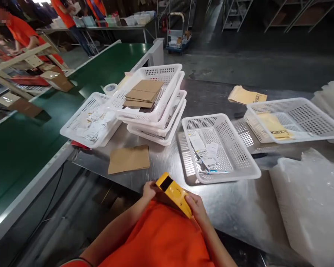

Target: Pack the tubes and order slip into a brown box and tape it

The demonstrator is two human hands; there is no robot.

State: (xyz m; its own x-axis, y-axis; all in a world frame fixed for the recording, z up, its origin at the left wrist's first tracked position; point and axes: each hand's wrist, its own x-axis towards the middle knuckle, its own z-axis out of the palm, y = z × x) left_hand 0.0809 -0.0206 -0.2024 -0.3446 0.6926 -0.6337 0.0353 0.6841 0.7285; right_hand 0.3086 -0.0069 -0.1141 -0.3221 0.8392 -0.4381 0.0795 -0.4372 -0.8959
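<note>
Close to my body, just over the table's near edge, I hold a slim yellow box [174, 194] with a black panel at its upper end. My left hand [149, 190] grips that upper left end, its fingers partly hidden behind the box. At the lower right end my right hand [196, 206] is closed, the thumb lying on the front face. A flat brown cardboard piece [129, 159] lies on the table beyond my left hand. Farther right, a white perforated basket [233, 159] contains printed paper slips [202, 150] and a small white-and-blue tube [215, 171].
Stacked white baskets [167, 128] hold brown cardboard [144, 91]; another basket [68, 128] beside them holds small white packets. A green conveyor [100, 70] runs along the left. Yellow mailers [246, 95], a basket [308, 105] and clear plastic bags [314, 200] are on the right. People in orange work behind.
</note>
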